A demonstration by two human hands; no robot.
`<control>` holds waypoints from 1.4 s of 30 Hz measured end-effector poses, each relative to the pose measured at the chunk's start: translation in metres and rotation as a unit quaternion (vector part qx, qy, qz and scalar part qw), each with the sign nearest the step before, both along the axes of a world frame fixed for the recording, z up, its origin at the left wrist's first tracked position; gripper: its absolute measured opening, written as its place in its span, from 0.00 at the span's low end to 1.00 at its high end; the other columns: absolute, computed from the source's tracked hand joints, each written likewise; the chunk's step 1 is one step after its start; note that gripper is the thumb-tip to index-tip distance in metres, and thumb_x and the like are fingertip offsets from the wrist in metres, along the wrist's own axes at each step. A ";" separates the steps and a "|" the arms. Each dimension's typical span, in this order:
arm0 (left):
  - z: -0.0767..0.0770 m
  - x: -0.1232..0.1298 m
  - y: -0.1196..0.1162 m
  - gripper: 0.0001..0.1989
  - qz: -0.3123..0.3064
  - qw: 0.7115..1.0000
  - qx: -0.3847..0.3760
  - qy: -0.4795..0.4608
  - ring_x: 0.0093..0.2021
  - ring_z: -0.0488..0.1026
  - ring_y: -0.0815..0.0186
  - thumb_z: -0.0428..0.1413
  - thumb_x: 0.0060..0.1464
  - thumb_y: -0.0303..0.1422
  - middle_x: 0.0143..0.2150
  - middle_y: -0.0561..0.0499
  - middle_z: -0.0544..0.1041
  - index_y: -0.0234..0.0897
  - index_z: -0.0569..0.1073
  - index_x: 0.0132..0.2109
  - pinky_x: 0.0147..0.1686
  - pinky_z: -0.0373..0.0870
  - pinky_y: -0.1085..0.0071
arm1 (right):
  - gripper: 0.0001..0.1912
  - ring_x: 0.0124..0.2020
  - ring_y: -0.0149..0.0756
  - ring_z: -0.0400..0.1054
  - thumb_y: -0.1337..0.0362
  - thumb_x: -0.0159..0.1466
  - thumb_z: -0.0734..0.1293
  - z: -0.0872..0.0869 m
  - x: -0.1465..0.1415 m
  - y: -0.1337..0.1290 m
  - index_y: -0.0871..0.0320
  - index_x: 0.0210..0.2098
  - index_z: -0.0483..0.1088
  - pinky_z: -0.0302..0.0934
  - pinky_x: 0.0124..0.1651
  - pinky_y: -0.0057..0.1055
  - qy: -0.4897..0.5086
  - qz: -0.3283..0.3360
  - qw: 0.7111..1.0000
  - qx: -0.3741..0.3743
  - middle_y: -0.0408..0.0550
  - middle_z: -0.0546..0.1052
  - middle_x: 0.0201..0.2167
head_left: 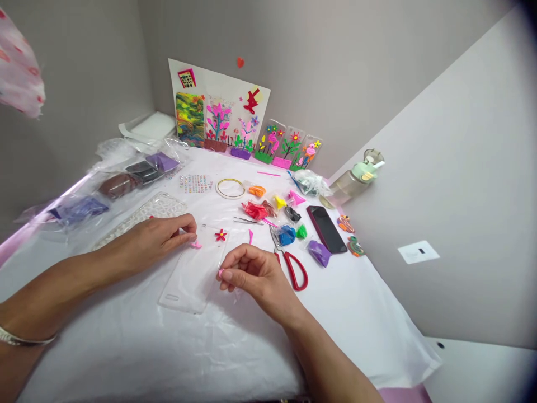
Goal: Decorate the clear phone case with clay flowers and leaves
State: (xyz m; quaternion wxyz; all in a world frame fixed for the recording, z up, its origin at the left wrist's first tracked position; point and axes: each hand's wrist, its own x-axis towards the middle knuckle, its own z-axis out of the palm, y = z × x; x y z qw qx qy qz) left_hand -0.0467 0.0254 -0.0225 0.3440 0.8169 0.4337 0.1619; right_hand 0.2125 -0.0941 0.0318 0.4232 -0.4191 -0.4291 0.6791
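Observation:
A clear phone case lies flat on the white cover before me. A red clay flower with a yellow centre sits near its far end. My left hand is closed, thumb and fingertips at a small piece of pink clay on the case's left edge. Over the right edge, my right hand pinches a tiny lump of pink clay between thumb and forefinger. A pink strip lies just beyond that hand. Beneath my left forearm is a textured clear case, partly hidden.
Red-handled scissors, tweezers, a blue clay packet and a dark phone lie to the right. A bottle stands behind. Bagged clay is at left. Decorated clear cases lean along the wall.

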 end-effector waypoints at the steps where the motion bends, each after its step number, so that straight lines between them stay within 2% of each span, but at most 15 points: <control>1: -0.001 0.001 0.000 0.20 0.000 1.000 0.002 0.002 0.31 0.77 0.56 0.54 0.68 0.56 0.32 0.53 0.83 0.48 0.79 0.42 0.35 0.67 0.67 | 0.19 0.29 0.31 0.73 0.53 0.56 0.87 0.000 0.000 0.000 0.55 0.34 0.79 0.68 0.36 0.30 0.000 0.000 1.000 0.000 0.41 0.81 0.28; 7: 0.005 0.007 -0.006 0.22 -0.023 0.999 -0.027 -0.001 0.34 0.77 0.57 0.52 0.69 0.57 0.39 0.52 0.86 0.49 0.82 0.46 0.37 0.69 0.67 | 0.19 0.29 0.30 0.73 0.55 0.56 0.88 0.000 0.000 0.000 0.57 0.34 0.79 0.67 0.36 0.28 0.008 0.001 1.000 -0.002 0.41 0.81 0.28; 12: 0.011 0.007 -0.006 0.19 -0.009 0.999 0.008 -0.047 0.39 0.78 0.58 0.56 0.67 0.53 0.43 0.52 0.86 0.45 0.82 0.44 0.41 0.70 0.68 | 0.18 0.29 0.31 0.73 0.55 0.56 0.88 0.000 0.000 0.000 0.57 0.34 0.80 0.68 0.36 0.29 0.007 -0.011 1.000 0.000 0.42 0.82 0.28; 17: 0.020 0.007 -0.012 0.15 0.024 0.997 -0.013 -0.077 0.44 0.80 0.56 0.56 0.66 0.48 0.44 0.52 0.86 0.45 0.82 0.45 0.46 0.72 0.67 | 0.19 0.30 0.31 0.74 0.53 0.56 0.87 0.000 0.001 0.002 0.56 0.34 0.80 0.69 0.37 0.30 -0.004 -0.021 1.000 0.003 0.42 0.81 0.28; 19: 0.023 0.007 -0.015 0.14 0.020 0.997 -0.030 -0.072 0.43 0.80 0.57 0.57 0.66 0.47 0.42 0.53 0.86 0.46 0.82 0.44 0.46 0.71 0.67 | 0.19 0.30 0.31 0.74 0.53 0.56 0.88 -0.001 0.001 0.001 0.56 0.34 0.80 0.69 0.37 0.30 -0.004 -0.020 1.000 0.001 0.42 0.81 0.28; 22: 0.026 0.007 -0.017 0.14 0.011 0.998 -0.039 -0.047 0.38 0.77 0.58 0.58 0.65 0.48 0.36 0.53 0.83 0.46 0.82 0.42 0.42 0.69 0.66 | 0.19 0.30 0.31 0.73 0.54 0.55 0.88 -0.001 0.001 0.001 0.57 0.34 0.81 0.68 0.37 0.29 0.001 -0.014 1.000 -0.002 0.42 0.81 0.28; 25: 0.025 0.005 -0.014 0.14 -0.004 1.000 -0.013 -0.016 0.35 0.75 0.58 0.58 0.65 0.48 0.36 0.52 0.82 0.47 0.83 0.40 0.38 0.67 0.65 | 0.19 0.30 0.30 0.73 0.55 0.55 0.88 -0.001 0.001 0.001 0.57 0.34 0.81 0.68 0.36 0.28 0.007 -0.011 1.000 -0.005 0.42 0.82 0.28; 34: 0.004 -0.005 0.001 0.17 -0.042 0.998 -0.009 0.039 0.40 0.81 0.54 0.55 0.67 0.52 0.41 0.52 0.87 0.52 0.85 0.45 0.41 0.71 0.63 | 0.18 0.29 0.29 0.73 0.56 0.56 0.88 -0.002 0.001 0.002 0.57 0.34 0.80 0.67 0.36 0.28 0.009 -0.004 1.000 -0.006 0.41 0.81 0.28; 42: 0.012 -0.001 -0.005 0.15 -0.032 0.999 0.014 0.039 0.37 0.79 0.57 0.56 0.66 0.49 0.40 0.52 0.86 0.49 0.84 0.42 0.39 0.69 0.63 | 0.19 0.29 0.30 0.74 0.54 0.55 0.88 -0.001 0.000 0.001 0.57 0.34 0.80 0.68 0.36 0.29 0.010 -0.003 1.000 -0.006 0.41 0.81 0.28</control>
